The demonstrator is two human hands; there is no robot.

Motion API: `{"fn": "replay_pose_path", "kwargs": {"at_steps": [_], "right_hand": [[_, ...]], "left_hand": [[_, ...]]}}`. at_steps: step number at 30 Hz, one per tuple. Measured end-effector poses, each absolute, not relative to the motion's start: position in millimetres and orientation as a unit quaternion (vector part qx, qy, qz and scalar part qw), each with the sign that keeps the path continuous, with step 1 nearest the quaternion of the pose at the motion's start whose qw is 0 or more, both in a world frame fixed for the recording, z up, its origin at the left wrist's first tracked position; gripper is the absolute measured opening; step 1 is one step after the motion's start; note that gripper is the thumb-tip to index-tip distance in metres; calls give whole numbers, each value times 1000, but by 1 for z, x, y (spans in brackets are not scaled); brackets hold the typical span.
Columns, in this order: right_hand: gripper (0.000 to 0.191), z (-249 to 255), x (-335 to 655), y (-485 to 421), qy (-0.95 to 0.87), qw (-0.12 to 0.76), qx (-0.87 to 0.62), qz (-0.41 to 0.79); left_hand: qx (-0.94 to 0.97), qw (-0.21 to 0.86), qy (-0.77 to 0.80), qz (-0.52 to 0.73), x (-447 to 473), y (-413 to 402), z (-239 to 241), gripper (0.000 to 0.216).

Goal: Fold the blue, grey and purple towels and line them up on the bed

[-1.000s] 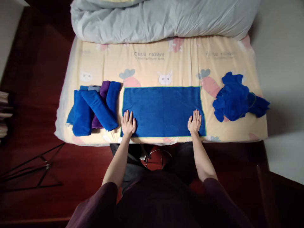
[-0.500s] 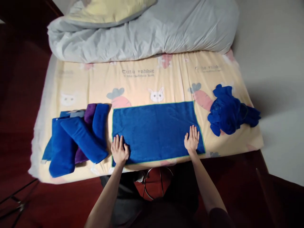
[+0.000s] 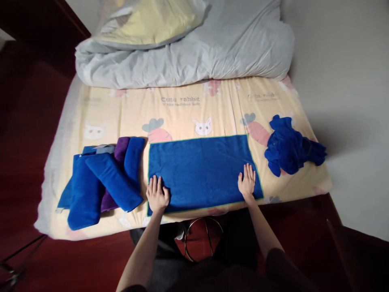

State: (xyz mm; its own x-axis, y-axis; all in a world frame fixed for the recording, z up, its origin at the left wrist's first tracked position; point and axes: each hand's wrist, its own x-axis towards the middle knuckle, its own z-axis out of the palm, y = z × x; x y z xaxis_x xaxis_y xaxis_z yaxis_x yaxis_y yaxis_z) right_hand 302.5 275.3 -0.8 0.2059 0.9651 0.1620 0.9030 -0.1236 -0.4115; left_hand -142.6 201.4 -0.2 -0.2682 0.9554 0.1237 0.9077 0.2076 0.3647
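A blue towel (image 3: 200, 170) with a thin green hem lies spread flat on the bed (image 3: 182, 113), near its front edge. My left hand (image 3: 157, 194) rests palm down on the towel's near left corner, fingers stretched out. On the near right corner lies my right hand (image 3: 247, 181), also flat with fingers spread. Neither hand holds anything. Left of the towel sits a pile of rolled blue and purple towels (image 3: 105, 178). To the right is a crumpled heap of blue towels (image 3: 290, 148).
A grey duvet (image 3: 188, 56) with a yellow pillow (image 3: 148, 20) is bunched across the far end of the bed. The sheet is cream with rabbit and carrot prints. A round metal stool frame (image 3: 202, 239) stands below, by my legs. Dark red floor surrounds the bed.
The view has tilted up and shifted, so the bed sits lower in the picture and the pillow now shows. Both hands stay flat on the towel's near corners.
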Motion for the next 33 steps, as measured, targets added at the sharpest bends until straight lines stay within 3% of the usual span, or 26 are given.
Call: {"fn": "replay_pose_path", "kwargs": {"at_steps": [5, 9, 12, 25, 33], "right_hand": [[59, 21, 211, 291, -650, 237, -716, 99], [56, 31, 93, 298, -797, 225, -520, 211], [54, 28, 57, 305, -830, 193, -459, 253], [59, 9, 298, 386, -715, 135, -675, 124], [62, -6, 314, 394, -696, 125, -703, 70]], "left_hand": [[596, 70, 778, 186, -142, 202, -3, 67], [586, 97, 780, 196, -142, 202, -3, 69], [581, 113, 781, 200, -142, 202, -2, 70], [578, 113, 779, 215, -143, 202, -7, 71], [574, 96, 787, 205, -139, 206, 2, 67]]}}
